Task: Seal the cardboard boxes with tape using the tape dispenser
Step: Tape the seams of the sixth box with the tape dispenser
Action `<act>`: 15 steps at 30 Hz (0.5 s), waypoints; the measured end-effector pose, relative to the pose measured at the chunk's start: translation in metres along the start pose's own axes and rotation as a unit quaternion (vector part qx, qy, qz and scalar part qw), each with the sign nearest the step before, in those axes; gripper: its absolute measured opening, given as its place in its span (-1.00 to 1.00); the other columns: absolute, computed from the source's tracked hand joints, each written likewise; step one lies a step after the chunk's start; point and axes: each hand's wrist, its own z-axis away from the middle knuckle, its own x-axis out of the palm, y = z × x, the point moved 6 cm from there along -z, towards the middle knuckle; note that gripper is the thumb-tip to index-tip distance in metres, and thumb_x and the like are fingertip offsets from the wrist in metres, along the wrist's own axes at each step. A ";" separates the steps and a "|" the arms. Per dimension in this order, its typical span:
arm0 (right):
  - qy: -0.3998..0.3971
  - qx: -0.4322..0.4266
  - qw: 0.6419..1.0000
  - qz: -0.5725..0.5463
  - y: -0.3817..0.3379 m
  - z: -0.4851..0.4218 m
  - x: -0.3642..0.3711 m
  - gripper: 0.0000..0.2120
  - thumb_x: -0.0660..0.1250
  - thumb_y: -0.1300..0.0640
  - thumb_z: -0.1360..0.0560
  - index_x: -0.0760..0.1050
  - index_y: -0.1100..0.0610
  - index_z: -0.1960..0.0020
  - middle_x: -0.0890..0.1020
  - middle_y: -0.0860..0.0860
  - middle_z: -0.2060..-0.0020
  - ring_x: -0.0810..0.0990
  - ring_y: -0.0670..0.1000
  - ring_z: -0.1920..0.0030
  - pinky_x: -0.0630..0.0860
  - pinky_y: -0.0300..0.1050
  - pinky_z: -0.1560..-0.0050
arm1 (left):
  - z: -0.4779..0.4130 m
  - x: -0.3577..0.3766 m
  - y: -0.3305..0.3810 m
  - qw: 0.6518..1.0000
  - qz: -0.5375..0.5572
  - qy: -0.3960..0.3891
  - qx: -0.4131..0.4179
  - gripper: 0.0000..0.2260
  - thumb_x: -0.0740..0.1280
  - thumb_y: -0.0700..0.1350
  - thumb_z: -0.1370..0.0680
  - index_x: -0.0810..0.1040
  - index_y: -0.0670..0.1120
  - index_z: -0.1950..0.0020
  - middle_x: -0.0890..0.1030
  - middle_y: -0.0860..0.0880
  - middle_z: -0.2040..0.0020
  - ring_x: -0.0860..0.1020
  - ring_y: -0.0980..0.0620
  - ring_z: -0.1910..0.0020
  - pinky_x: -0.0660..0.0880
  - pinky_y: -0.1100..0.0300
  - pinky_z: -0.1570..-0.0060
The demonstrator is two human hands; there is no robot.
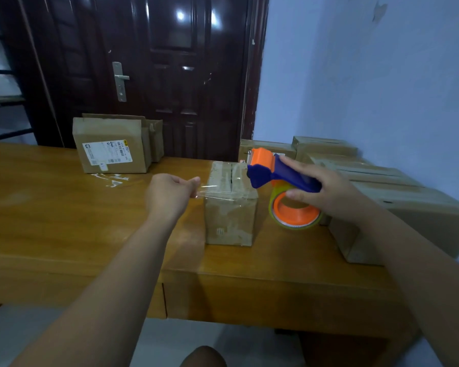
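A small cardboard box [229, 218] stands upright in the middle of the wooden table [64, 213]. My right hand [326, 193] grips the blue and orange tape dispenser [278, 176] just right of the box top, its clear tape roll hanging below. A strip of clear tape [217, 190] stretches from the dispenser across the box top to my left hand [170, 196], which pinches its free end just left of the box.
A larger box with a white shipping label [110, 148] sits at the back left, another box behind it. A row of several cardboard boxes [398, 205] lines the right side along the wall. Tape scraps [112, 180] lie on the table. A dark door stands behind.
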 end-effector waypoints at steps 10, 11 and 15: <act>-0.033 0.015 0.993 -0.114 0.022 0.003 0.031 -0.38 0.29 -0.20 -0.38 0.15 -0.41 -0.37 0.32 -0.31 -0.38 0.39 -0.25 -0.29 0.36 -0.44 -0.11 | -0.006 0.013 -0.021 0.994 0.064 -0.076 -0.055 -0.73 0.41 -0.02 -0.50 0.64 -0.24 0.21 0.65 -0.08 0.16 0.51 0.05 0.02 0.27 0.11 -0.03; -0.037 0.018 0.991 -0.125 0.024 0.004 0.035 -0.39 0.29 -0.19 -0.38 0.14 -0.42 -0.37 0.32 -0.33 -0.37 0.39 -0.25 -0.27 0.37 -0.38 -0.14 | -0.004 0.015 -0.022 0.991 0.083 -0.082 -0.065 -0.72 0.41 -0.04 -0.50 0.64 -0.28 0.16 0.65 -0.08 0.16 0.49 0.05 0.02 0.26 0.11 -0.05; -0.034 0.031 0.985 -0.163 0.030 0.009 0.049 -0.41 0.29 -0.18 -0.39 0.13 -0.43 -0.35 0.29 -0.37 -0.33 0.39 -0.31 -0.23 0.35 -0.38 -0.16 | 0.003 0.022 -0.028 0.981 0.114 -0.108 -0.115 -0.73 0.40 -0.02 -0.51 0.64 -0.25 0.05 0.65 -0.03 0.27 0.46 0.09 0.20 0.37 0.06 -0.05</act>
